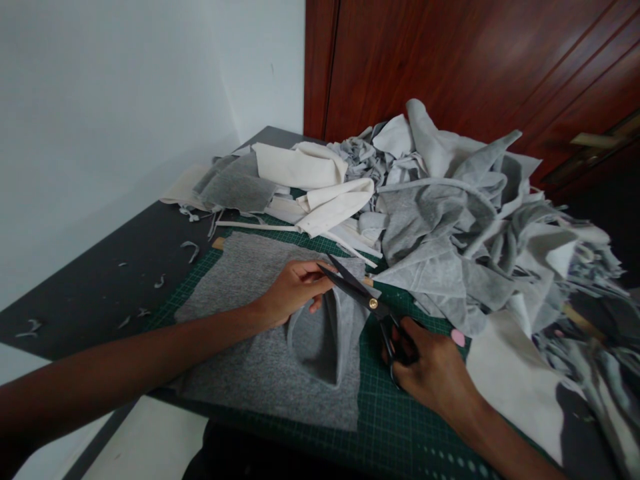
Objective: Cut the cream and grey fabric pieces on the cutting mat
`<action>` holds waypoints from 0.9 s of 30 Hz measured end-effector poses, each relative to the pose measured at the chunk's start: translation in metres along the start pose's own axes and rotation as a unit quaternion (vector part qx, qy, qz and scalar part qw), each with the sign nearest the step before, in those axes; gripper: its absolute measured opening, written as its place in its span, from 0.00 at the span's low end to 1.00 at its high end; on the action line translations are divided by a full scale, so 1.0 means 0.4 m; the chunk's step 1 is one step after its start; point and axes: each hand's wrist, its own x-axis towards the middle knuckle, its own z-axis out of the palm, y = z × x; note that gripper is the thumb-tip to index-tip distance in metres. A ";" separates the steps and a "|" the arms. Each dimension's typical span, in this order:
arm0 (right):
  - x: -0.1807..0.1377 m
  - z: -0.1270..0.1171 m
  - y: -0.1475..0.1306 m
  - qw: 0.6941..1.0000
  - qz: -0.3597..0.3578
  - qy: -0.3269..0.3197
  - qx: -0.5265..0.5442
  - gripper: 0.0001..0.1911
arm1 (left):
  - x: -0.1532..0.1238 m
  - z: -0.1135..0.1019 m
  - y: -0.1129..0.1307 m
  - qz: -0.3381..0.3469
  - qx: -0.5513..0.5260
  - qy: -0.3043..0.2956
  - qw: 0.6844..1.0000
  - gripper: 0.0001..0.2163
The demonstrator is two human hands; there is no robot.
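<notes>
My right hand (433, 370) is closed round the black handles of a pair of scissors (357, 290), whose blades stand apart and point up-left. A grey knit fabric piece (250, 313) lies flat on the green cutting mat (400, 427), with a raised fold near its right edge. My left hand (295, 290) pinches that fold of grey fabric right beside the scissor tips.
A big heap of grey and cream fabric scraps (450, 220) fills the back and right of the dark table (100, 287). Small offcuts (190, 248) are scattered on the left. A white wall is at left, a brown wooden door (450, 60) behind.
</notes>
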 end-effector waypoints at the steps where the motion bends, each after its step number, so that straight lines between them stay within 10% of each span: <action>1: 0.000 -0.001 0.000 1.000 0.000 -0.003 0.002 0.03 | 0.000 0.000 0.000 0.002 0.001 0.000 1.000 0.10; 27: 0.001 -0.001 0.006 0.999 -0.005 -0.010 0.030 0.04 | 0.001 -0.005 -0.007 0.006 0.021 -0.007 1.000 0.10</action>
